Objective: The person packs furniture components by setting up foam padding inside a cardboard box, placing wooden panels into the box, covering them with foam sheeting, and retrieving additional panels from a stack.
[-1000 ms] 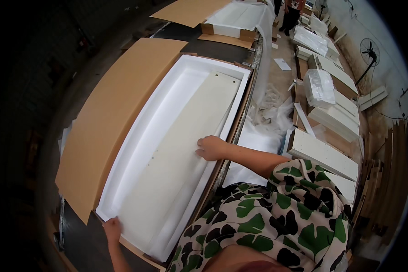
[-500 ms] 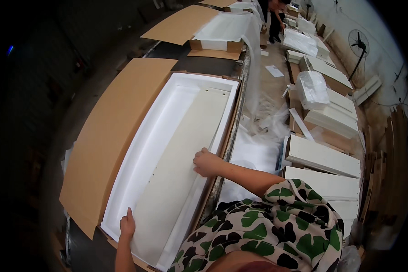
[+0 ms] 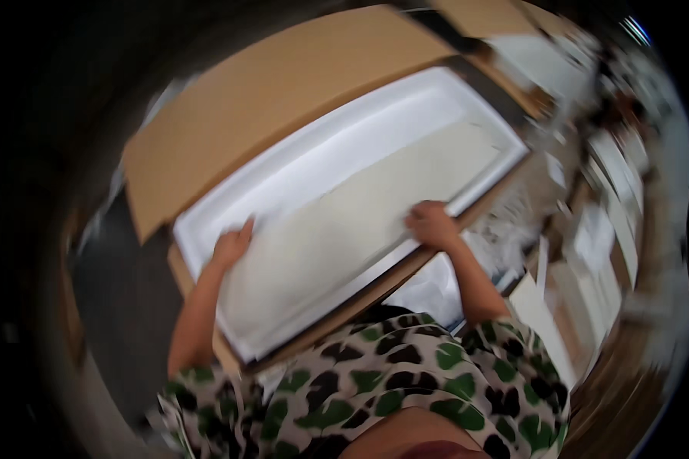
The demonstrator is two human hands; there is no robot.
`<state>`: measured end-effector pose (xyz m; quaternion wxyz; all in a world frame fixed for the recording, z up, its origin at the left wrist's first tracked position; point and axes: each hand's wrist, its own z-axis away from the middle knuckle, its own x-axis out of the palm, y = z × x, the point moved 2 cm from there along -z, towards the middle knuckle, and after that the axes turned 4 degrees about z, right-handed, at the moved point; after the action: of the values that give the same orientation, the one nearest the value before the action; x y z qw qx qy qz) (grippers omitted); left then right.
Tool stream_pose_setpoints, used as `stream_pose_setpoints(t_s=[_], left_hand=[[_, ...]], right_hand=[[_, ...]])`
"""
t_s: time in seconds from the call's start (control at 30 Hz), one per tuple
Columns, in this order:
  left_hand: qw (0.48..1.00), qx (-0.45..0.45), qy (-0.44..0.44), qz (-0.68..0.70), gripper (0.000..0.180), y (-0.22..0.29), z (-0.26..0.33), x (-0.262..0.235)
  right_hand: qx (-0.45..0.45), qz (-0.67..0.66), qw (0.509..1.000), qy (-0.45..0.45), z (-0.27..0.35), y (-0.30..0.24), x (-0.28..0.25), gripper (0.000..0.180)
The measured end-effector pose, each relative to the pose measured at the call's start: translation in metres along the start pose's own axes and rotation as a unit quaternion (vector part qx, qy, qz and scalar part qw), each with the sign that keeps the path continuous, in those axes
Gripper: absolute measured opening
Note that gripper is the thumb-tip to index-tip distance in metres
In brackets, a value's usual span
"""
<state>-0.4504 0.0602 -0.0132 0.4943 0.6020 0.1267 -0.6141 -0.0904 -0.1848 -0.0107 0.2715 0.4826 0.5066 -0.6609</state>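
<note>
A long off-white panel [image 3: 367, 206] lies inside a box lined with white foam [image 3: 329, 131]. My left hand [image 3: 232, 246] is at the panel's left end, beside the foam wall, one digit stretched out and the others smeared by motion. Over the panel's near long edge, toward the right, my right hand [image 3: 432, 224] has its fingers curled on the board. Small dark marks along the panel's far edge are too blurred to make out.
A brown cardboard flap [image 3: 283, 99] stands folded out along the box's far side. Beneath the box is a dark work surface [image 3: 122, 291]. White boards [image 3: 543, 321] and crumpled clear plastic wrap [image 3: 505, 229] lie to the right. Another open carton [image 3: 532, 65] stands at the upper right.
My view has turned, so the box now lies more crosswise and both my forearms show. My hands stay at the panel, the left's thumb still raised. The picture has become blurred.
</note>
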Motion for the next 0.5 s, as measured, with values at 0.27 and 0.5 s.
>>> stream_pose_setpoints(t_s=[0.27,0.5], left_hand=[[0.988,0.056,0.144,-0.018,0.019,-0.068,0.041,-0.044],[0.952,0.059,0.278,0.112,0.022,-0.068,0.06,-0.009]], right_hand=[[-0.251,-0.03,0.967,0.031,-0.036,-0.107,-0.003,0.024],[-0.403,-0.055,0.913,-0.043,-0.11,-0.212,0.087,0.033]])
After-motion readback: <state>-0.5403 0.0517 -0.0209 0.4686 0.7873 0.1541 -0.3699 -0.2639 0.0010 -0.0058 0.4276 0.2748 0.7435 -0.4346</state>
